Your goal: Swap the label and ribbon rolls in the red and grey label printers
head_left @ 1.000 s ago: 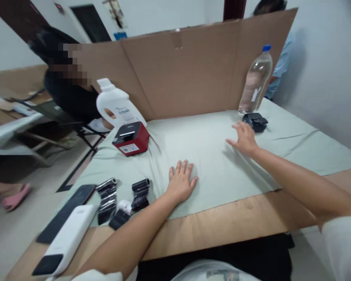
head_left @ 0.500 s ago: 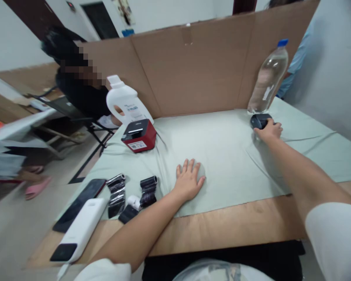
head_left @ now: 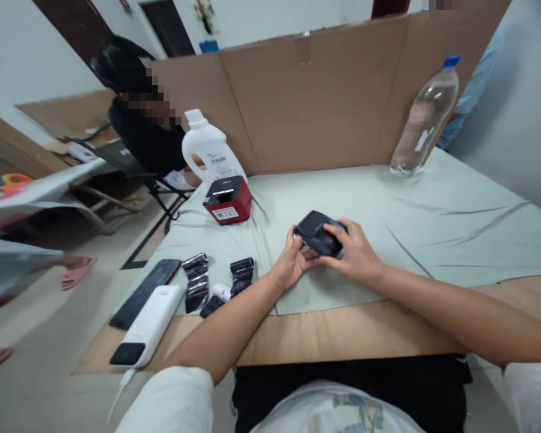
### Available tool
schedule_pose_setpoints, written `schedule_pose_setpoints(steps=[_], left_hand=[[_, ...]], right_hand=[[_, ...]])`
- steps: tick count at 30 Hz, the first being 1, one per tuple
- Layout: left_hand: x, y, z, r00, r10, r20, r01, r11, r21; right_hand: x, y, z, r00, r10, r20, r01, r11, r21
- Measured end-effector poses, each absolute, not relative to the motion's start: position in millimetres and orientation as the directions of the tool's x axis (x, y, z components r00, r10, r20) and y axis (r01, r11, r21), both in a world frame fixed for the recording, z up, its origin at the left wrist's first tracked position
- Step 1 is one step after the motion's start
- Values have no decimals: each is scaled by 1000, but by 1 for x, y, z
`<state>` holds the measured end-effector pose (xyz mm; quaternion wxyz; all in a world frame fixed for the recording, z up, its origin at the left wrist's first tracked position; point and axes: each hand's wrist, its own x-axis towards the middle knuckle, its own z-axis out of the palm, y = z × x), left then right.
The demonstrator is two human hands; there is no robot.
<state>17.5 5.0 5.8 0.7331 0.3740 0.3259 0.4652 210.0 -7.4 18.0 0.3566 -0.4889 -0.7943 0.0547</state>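
Observation:
A small black boxy device (head_left: 319,233) is held up between both my hands over the cloth. My left hand (head_left: 293,261) grips its left side, with the thumb at the near edge and fingers beneath. My right hand (head_left: 354,252) is closed round its right side, fingers over the top and thumb along the near edge. What kind of device it is, I cannot tell. Left of my left hand lie two black shiny rolls (head_left: 242,275), partly unrolled, beside a small white piece (head_left: 222,292).
A red and black box (head_left: 229,207) stands before a white handled jug (head_left: 216,150). A clear bottle with a blue cap (head_left: 426,120) stands at the cardboard screen (head_left: 324,108). A phone (head_left: 146,293) and a cabled white power bank (head_left: 151,325) lie front left. A person (head_left: 139,132) sits beyond.
My right hand has brought the black device from beside the clear bottle to the middle front. My left hand, flat on the cloth before, now holds it too. The view has shifted slightly.

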Motion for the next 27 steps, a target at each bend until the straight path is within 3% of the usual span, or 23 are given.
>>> schedule_pose_setpoints(steps=[3,6,10,15,22,27], left_hand=[[13,2,6,291,946,-142,-385,252,888],[10,5,1,262,963,-67,-327,154,932],[12,7,-4,370,928,51,-255,48,966],[13,3,-6,459,881,114,-154,-47,987],[7,11,-7,503,858,-98,-236,246,940],[7,14,-4,505,854,-124,-264,290,920]], right_hand=[[192,-34,12,-301,816,493,704,539,-462],[195,-40,12,-278,847,453,614,519,-595],[206,-30,8,-102,931,351,432,359,-827],[207,-25,-10,-183,958,222,343,274,-898],[214,-22,-10,-189,969,160,274,208,-939],[216,-20,-10,-195,971,140,248,187,-951]])
